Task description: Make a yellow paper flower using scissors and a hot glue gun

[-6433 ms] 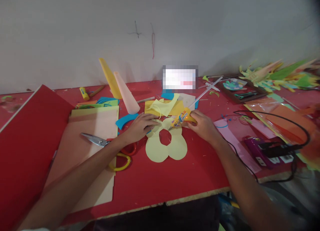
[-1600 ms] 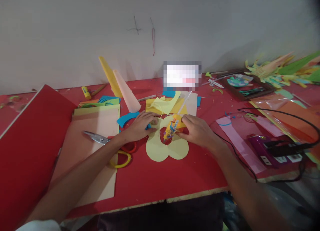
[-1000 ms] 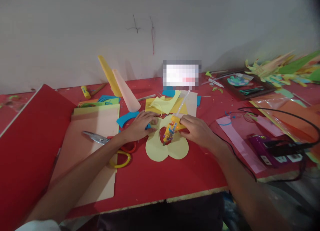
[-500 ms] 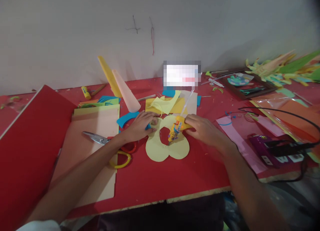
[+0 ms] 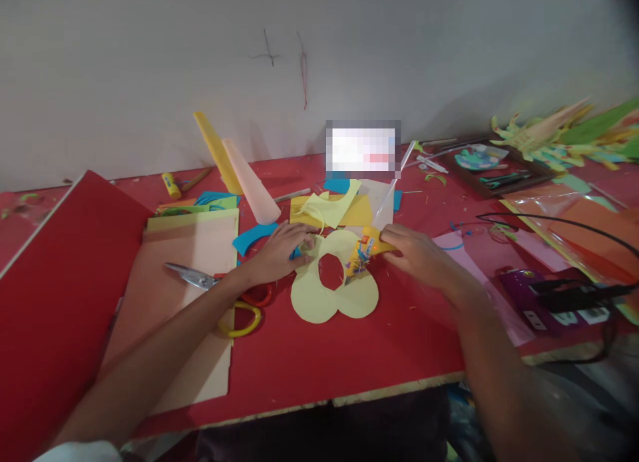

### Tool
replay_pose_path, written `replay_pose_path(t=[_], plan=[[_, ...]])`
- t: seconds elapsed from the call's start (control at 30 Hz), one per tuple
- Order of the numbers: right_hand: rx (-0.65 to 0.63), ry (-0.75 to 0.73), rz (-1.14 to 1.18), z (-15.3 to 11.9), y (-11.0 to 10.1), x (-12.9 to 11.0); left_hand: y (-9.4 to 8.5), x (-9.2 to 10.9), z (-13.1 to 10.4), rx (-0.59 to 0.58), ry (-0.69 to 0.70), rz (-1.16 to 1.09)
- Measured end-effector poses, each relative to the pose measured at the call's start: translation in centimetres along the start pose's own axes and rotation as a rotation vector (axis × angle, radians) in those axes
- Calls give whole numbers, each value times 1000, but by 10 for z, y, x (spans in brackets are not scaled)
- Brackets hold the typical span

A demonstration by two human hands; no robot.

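Observation:
A pale yellow paper flower (image 5: 313,295) with a round hole in its middle lies flat on the red table. My left hand (image 5: 279,252) rests at its upper left petal, fingers reaching out and apart, pressing on the paper. In my right hand (image 5: 412,252) is a yellow hot glue gun (image 5: 365,249), gripped by its handle with the nozzle pointing down at the flower just right of the hole. A clear glue stick (image 5: 399,176) pokes out of its back end. Beside my left forearm, scissors (image 5: 242,319) with red and yellow handles lie on peach paper sheets (image 5: 184,242).
Behind the flower are yellow and blue paper scraps (image 5: 332,209). A peach paper cone (image 5: 252,182) leans at the back. To the right sit a purple box (image 5: 524,299), a black cable (image 5: 564,219) and a dark tray (image 5: 519,182). A red board (image 5: 74,269) stands at left.
My right hand has moved slightly right with the glue gun, and its nozzle has shifted right and a little up along the hole's edge. My left hand and the flower have stayed put.

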State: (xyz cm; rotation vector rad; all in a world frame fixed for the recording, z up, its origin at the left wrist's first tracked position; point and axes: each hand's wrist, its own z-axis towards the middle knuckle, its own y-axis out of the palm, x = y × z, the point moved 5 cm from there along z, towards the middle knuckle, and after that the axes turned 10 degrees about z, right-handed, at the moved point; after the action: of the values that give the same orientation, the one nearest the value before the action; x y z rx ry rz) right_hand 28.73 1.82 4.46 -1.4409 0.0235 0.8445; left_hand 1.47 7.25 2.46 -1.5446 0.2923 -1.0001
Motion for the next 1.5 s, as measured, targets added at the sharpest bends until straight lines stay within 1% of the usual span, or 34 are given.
replay_pose_path(t=[0.17, 0.33, 0.57, 0.9, 1.13, 1.37, 1.43, 1.5], plan=[[34, 7, -96, 1, 1, -7, 0, 0, 0, 9, -13, -3], [57, -29, -96, 4, 5, -19, -1, 1, 1, 7, -11, -1], [13, -55, -73, 7, 11, -24, -1, 1, 1, 12, -6, 5], [10, -18, -32, 2, 5, -13, 1, -1, 0, 10, 3, -1], [36, 6, 16, -1, 0, 3, 0, -1, 0, 2, -13, 10], [17, 35, 28, -5, -3, 14, 2, -3, -1, -7, -9, 10], [32, 38, 29, -6, -5, 16, 2, -2, -1, -7, -8, 10], [74, 38, 40, -6, -8, 17, 2, -1, -1, -4, -4, 8]])
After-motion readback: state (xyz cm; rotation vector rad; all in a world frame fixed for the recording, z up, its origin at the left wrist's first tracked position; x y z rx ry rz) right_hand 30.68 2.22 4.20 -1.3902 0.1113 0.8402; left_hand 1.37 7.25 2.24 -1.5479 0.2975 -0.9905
